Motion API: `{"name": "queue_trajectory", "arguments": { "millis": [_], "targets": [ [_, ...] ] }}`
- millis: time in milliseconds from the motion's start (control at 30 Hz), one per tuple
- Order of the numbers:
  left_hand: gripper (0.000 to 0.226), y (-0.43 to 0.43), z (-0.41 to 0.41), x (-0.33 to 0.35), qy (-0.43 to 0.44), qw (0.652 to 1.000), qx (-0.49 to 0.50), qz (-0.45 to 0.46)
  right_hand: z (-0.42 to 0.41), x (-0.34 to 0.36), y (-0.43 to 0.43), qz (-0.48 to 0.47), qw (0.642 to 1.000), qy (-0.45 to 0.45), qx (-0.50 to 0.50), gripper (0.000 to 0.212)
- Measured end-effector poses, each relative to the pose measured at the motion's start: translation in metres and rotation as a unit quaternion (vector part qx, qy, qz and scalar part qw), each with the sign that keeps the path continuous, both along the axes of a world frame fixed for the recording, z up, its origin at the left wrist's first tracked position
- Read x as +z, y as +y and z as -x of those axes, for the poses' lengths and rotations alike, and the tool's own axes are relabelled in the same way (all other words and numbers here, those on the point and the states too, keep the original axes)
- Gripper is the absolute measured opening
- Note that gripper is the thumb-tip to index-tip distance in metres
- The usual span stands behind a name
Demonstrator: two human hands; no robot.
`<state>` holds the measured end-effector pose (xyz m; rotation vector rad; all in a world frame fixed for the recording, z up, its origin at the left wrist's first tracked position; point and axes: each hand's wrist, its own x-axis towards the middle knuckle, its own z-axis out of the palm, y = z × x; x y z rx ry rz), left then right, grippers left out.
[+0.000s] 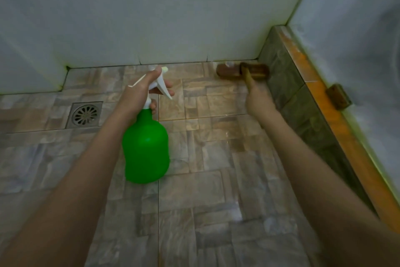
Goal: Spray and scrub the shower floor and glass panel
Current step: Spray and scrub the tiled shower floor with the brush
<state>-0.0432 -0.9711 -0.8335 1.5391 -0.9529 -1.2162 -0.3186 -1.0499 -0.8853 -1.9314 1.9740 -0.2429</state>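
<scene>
**Shower stall: hands, tools and surfaces**

1. Left hand (140, 91) – curled round the white neck and trigger head of a green spray bottle (146, 147). The thumb lies over the top of the head and the fingers wrap in front of the trigger. The bottle's round body hangs below the hand, towards the wearer and above the floor, and its pale nozzle points away, towards the back wall.

2. Right hand (257, 98) – closed round the wooden handle of a scrub brush (244, 71). The handle runs on past the hand, and the brown brush head sits on the floor just beyond it, in the far corner. The head is blurred, so its bristles cannot be made out.

3. Shower floor (194, 180): brown and grey stone-pattern tiles beneath both arms, with a wet sheen under the right forearm.

4. Floor drain (84, 114): a square metal grate set in the floor, left of the left hand.

5. Tiled curb (287, 85): dark, orange-stained along the top, running just right of the right hand and arm.

6. Glass panel (357, 39): stands on the curb, right of the right hand, and looks cloudy. A brown bracket (338, 96) is fixed near its lower edge.

7. White wall (151, 18): beyond both hands.
</scene>
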Motion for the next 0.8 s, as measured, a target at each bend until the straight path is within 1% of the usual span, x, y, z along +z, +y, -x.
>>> {"name": "queue_trajectory", "arguments": {
  "millis": [67, 133, 167, 233, 300, 367, 400, 467, 500, 533, 600, 667, 700, 733, 800],
  "targets": [
    [0.05, 0.001, -0.001, -0.004, 0.003, 1.0, -0.001, 0.0, 0.001, 0.011, -0.045, -0.026, 0.999, 0.03, 0.017, 0.064],
    [0.049, 0.001, -0.001, -0.006, 0.007, 1.0, -0.001, -0.003, 0.004, 0.02, -0.048, -0.057, 0.997, 0.053, 0.02, 0.061],
    [0.048, 0.0, -0.001, -0.007, 0.008, 1.0, -0.002, -0.005, 0.005, 0.023, -0.033, -0.054, 0.997, 0.045, 0.024, 0.064],
    [0.048, 0.0, 0.002, -0.007, 0.017, 1.0, -0.002, -0.013, 0.017, 0.015, 0.018, -0.028, 0.998, 0.046, 0.021, 0.078],
    [0.042, 0.0, 0.004, -0.009, 0.033, 0.999, -0.003, -0.007, 0.022, 0.012, 0.071, -0.063, 0.996, 0.065, -0.007, 0.085],
    [0.032, 0.003, 0.008, -0.007, 0.04, 0.999, -0.01, -0.007, 0.022, 0.011, 0.077, -0.073, 0.992, 0.102, -0.012, 0.085],
    [0.03, 0.005, 0.01, -0.005, 0.043, 0.999, -0.013, -0.006, 0.02, 0.011, 0.067, -0.063, 0.993, 0.103, -0.01, 0.084],
    [0.031, 0.01, 0.015, -0.003, 0.043, 0.999, -0.019, -0.006, 0.02, 0.014, 0.047, -0.066, 0.994, 0.091, 0.012, 0.081],
    [0.033, 0.014, 0.019, -0.002, 0.043, 0.999, -0.022, -0.006, 0.026, 0.016, 0.051, -0.07, 0.993, 0.095, 0.025, 0.08],
    [0.035, 0.017, 0.023, -0.001, 0.046, 0.999, -0.027, -0.004, 0.036, 0.016, 0.068, -0.07, 0.993, 0.09, 0.03, 0.078],
    [0.036, 0.026, 0.033, -0.002, 0.047, 0.998, -0.036, -0.007, 0.055, 0.026, 0.144, -0.076, 0.994, 0.075, 0.009, 0.073],
    [0.035, 0.037, 0.043, 0.0, 0.049, 0.998, -0.042, -0.013, 0.067, 0.042, 0.227, -0.133, 0.984, 0.117, 0.003, 0.064],
    [0.035, 0.042, 0.046, 0.0, 0.052, 0.997, -0.046, -0.015, 0.066, 0.047, 0.246, -0.156, 0.978, 0.138, -0.003, 0.063],
    [0.035, 0.046, 0.051, 0.001, 0.054, 0.997, -0.052, -0.019, 0.063, 0.048, 0.248, -0.154, 0.979, 0.135, -0.009, 0.065],
    [0.037, 0.056, 0.06, 0.005, 0.053, 0.996, -0.064, -0.027, 0.051, 0.042, 0.213, -0.109, 0.989, 0.102, -0.01, 0.073]
  ]
}}
